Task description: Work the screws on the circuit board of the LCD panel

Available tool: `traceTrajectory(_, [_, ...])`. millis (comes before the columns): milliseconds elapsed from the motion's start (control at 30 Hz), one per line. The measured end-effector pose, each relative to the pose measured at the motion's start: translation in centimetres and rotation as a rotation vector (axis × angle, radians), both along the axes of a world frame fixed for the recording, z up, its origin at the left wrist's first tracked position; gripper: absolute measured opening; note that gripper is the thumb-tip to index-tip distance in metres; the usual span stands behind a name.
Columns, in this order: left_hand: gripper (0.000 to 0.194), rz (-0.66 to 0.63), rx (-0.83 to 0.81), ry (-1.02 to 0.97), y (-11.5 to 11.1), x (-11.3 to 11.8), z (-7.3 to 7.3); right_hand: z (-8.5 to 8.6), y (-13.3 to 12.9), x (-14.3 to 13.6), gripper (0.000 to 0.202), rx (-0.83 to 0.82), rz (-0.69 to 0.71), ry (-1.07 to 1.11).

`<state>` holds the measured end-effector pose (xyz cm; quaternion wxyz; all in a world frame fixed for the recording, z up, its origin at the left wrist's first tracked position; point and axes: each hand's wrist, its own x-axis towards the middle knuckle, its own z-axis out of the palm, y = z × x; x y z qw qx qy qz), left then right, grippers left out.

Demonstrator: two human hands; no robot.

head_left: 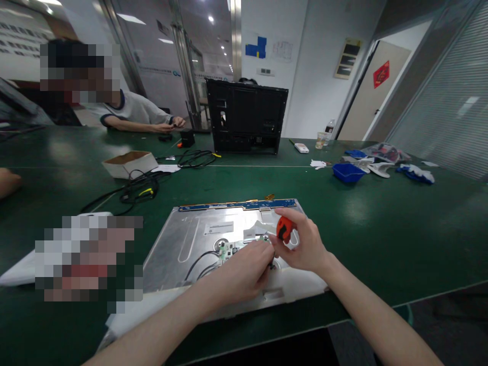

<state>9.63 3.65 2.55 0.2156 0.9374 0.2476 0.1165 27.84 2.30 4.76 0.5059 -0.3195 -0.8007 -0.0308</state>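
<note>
A metal display panel (171, 254) lies on the green table, with a blue circuit strip (244, 205) along its far edge. Near the panel's middle is a small green circuit board (229, 249) with black cables. My left hand (249, 264) rests over the right part of this board, its fingers curled together; what they hold, if anything, is hidden. My right hand (305, 241) is closed around an orange and black tool (284, 229) just above the panel, beside my left hand. The tool's lower end is hard to make out.
A black monitor housing (247, 119) stands at the back. Cables (139, 188) and an open box (131, 163) lie at left. A blue tray (347, 173) is at right. Another person (133, 109) sits at the far left; white wrapping (133, 310) lies near the front edge.
</note>
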Motion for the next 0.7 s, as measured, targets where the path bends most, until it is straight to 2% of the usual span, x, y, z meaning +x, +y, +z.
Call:
traceTrajectory(200, [0.015, 0.004, 0.038, 0.024, -0.17, 0.09, 0.23, 0.26, -0.03, 0.14, 0.048, 0.038, 0.005, -0.024])
traceTrajectory(400, [0.014, 0.023, 0.051, 0.017, -0.34, 0.26, 0.27, 0.90, -0.43, 0.40, 0.056, -0.028, 0.089, -0.017])
traceTrajectory(700, [0.022, 0.014, 0.063, 0.015, -0.38, 0.19, 0.24, 0.15, 0.11, 0.48, 0.050, 0.007, -0.030, 0.005])
